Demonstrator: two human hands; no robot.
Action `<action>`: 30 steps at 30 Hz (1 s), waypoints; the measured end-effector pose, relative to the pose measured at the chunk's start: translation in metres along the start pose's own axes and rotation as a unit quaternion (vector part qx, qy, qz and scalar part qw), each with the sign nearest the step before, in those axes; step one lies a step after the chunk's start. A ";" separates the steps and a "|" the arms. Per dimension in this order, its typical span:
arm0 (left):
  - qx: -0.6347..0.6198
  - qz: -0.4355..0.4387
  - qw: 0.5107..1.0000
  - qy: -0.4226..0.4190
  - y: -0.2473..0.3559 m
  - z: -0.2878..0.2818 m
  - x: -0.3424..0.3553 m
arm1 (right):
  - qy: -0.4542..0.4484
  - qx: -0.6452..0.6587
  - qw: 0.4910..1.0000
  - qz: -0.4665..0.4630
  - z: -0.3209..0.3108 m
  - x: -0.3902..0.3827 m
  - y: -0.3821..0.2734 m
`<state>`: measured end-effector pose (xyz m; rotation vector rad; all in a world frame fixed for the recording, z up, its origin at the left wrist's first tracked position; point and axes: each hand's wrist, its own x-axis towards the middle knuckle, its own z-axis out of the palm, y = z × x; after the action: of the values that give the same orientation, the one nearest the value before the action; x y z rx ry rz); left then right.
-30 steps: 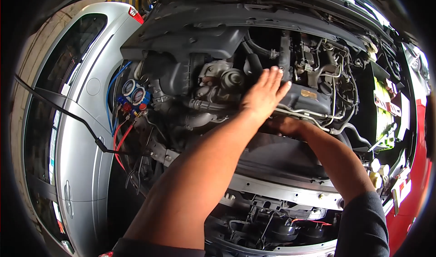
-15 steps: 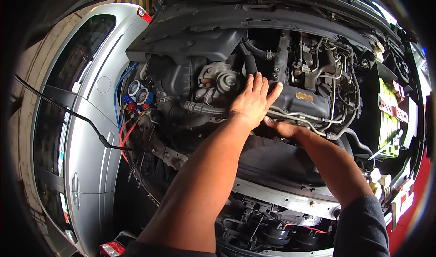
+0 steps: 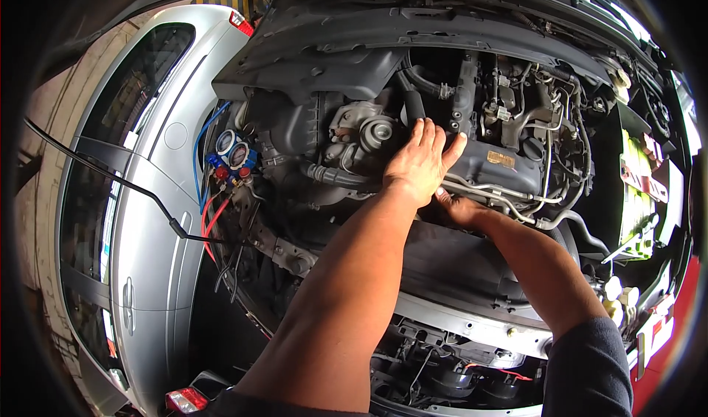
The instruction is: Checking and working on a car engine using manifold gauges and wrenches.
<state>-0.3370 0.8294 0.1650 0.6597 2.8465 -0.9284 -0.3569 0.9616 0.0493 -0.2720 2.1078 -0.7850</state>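
Left hand is palm down at the front edge of the engine, fingers stretched together, thumb out to the side; we read it as open and resting, though we can't see under the palm. Right hand is just beside and below it, thumb up in the light, fingers down out of sight, so we can't tell if it grips anything. Change over the last second: the left hand has slid away from the middle of the engine top toward the front edge, and the right thumb now shows where it was in shadow. We take that to mean the work is centred in the gap there; whatever part sits in it is hidden from us. Around the hands: metal pipes right by the right wrist, a black hose just past the left fingertips, a round metal housing to the left. Nearer us, a dark panel and a pale metal crossbar. Farther out, gauges with red hoses, then a silver car at left.
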 end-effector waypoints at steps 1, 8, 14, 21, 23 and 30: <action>-0.012 0.003 1.000 -0.011 0.000 -0.001 -0.001 | -0.029 0.020 0.999 -0.008 0.000 -0.002 -0.001; -0.009 0.015 1.000 -0.004 -0.003 0.000 -0.003 | 0.006 -0.014 0.996 -0.091 0.006 0.007 0.003; -0.036 -0.004 0.999 0.030 -0.001 0.006 -0.002 | 0.111 -0.071 0.981 -0.142 0.009 0.009 0.012; 0.007 0.002 1.000 0.006 0.004 0.002 -0.002 | 0.008 -0.121 0.967 -0.225 -0.003 -0.016 0.004; 0.009 -0.002 1.000 0.026 0.005 0.004 -0.001 | 0.008 -0.121 0.973 -0.196 -0.005 -0.024 0.000; -0.030 -0.008 0.999 0.033 0.004 0.016 0.007 | -0.091 -0.091 0.989 -0.077 -0.031 -0.055 -0.039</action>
<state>-0.3426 0.8255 0.1488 0.6749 2.9291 -0.8338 -0.3501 0.9691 0.1228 -0.5884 2.0041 -0.6301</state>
